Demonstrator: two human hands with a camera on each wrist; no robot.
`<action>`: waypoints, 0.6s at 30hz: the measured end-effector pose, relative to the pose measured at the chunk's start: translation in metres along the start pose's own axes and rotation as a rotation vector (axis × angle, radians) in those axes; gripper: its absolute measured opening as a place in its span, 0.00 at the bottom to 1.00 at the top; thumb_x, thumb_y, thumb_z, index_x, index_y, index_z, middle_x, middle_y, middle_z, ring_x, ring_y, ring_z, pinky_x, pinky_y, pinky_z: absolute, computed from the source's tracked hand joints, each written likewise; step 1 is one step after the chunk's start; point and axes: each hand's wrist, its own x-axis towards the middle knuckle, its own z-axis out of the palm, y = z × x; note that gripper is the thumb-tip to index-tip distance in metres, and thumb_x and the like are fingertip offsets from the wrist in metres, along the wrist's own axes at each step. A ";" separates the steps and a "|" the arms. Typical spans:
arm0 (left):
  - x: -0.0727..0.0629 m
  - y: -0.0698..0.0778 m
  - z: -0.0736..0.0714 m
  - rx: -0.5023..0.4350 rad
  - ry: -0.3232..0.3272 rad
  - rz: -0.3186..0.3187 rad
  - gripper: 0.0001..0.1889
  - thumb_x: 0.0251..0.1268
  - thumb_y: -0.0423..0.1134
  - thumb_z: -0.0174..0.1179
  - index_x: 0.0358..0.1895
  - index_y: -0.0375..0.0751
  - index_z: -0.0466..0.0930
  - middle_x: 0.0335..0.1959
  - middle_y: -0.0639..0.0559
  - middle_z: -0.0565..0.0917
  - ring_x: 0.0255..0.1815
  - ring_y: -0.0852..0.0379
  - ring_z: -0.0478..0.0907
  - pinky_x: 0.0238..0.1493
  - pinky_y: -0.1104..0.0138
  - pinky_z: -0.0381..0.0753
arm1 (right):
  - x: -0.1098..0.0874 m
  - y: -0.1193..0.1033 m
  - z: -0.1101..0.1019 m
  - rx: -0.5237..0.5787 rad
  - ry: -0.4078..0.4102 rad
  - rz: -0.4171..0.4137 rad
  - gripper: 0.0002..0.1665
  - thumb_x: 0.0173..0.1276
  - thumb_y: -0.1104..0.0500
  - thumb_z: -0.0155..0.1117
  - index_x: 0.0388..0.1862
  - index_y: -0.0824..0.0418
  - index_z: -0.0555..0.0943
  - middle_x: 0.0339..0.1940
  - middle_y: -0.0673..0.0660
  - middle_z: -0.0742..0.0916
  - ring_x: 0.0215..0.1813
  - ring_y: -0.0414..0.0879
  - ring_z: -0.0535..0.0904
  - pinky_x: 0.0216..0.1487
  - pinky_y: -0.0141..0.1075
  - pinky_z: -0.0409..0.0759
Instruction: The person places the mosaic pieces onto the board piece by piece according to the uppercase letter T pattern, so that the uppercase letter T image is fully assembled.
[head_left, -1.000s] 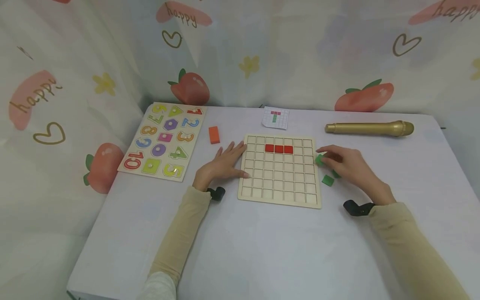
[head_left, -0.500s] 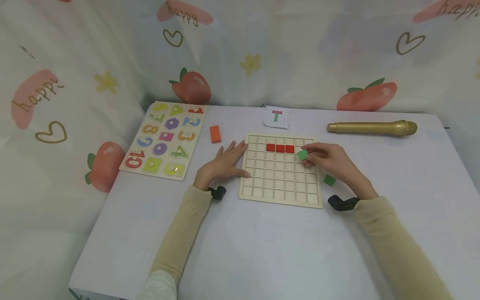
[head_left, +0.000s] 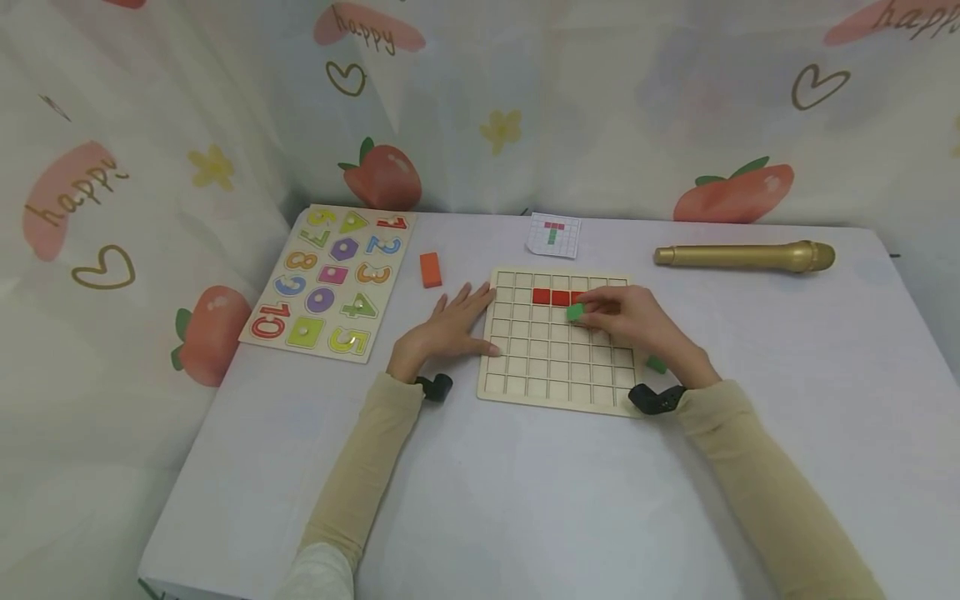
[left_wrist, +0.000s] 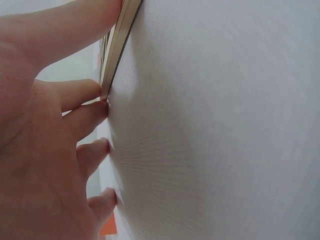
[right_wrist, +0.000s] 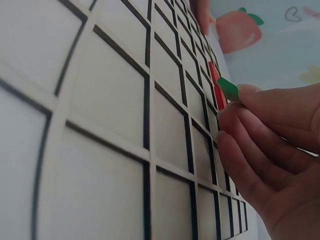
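A wooden grid board (head_left: 536, 371) lies flat on the table, with three red square tiles (head_left: 551, 297) side by side in an upper row. My right hand (head_left: 626, 318) pinches a green square tile (head_left: 574, 312) between thumb and fingertips, just below the red row; the right wrist view also shows this tile (right_wrist: 228, 89) tilted near the red ones. My left hand (head_left: 444, 327) rests spread with straight fingers at the board's left edge, its thumb over the rim. Partly behind my right wrist, another green tile (head_left: 656, 365) lies on the table.
Behind the board lies a small pattern card (head_left: 553, 236) with a red and green T. An orange block (head_left: 431, 270) and a number-and-shape puzzle board (head_left: 330, 279) are at the left. A gold microphone (head_left: 744, 257) lies at the back right.
My right hand has picked up a green tile beside the board and carried it left over the grid to below the red row. My left hand has stayed in place.
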 end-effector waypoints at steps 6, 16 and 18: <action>0.000 0.000 0.000 -0.010 0.001 -0.002 0.56 0.64 0.56 0.70 0.86 0.52 0.41 0.87 0.57 0.39 0.87 0.53 0.27 0.84 0.51 0.24 | 0.009 -0.002 0.009 -0.010 0.004 -0.042 0.21 0.72 0.57 0.70 0.60 0.64 0.85 0.43 0.60 0.89 0.49 0.54 0.83 0.54 0.43 0.80; 0.000 0.003 -0.002 -0.015 -0.019 -0.009 0.55 0.65 0.54 0.70 0.86 0.52 0.39 0.87 0.57 0.38 0.87 0.53 0.26 0.84 0.51 0.23 | 0.018 -0.006 0.017 -0.049 0.000 -0.036 0.19 0.71 0.57 0.70 0.57 0.65 0.86 0.40 0.60 0.88 0.46 0.54 0.82 0.52 0.45 0.80; 0.000 0.003 -0.002 -0.017 -0.022 -0.013 0.55 0.65 0.54 0.70 0.86 0.52 0.39 0.87 0.57 0.38 0.87 0.53 0.26 0.84 0.51 0.23 | 0.019 -0.006 0.018 -0.057 0.003 -0.042 0.18 0.71 0.58 0.70 0.56 0.65 0.86 0.39 0.59 0.88 0.45 0.53 0.82 0.51 0.43 0.80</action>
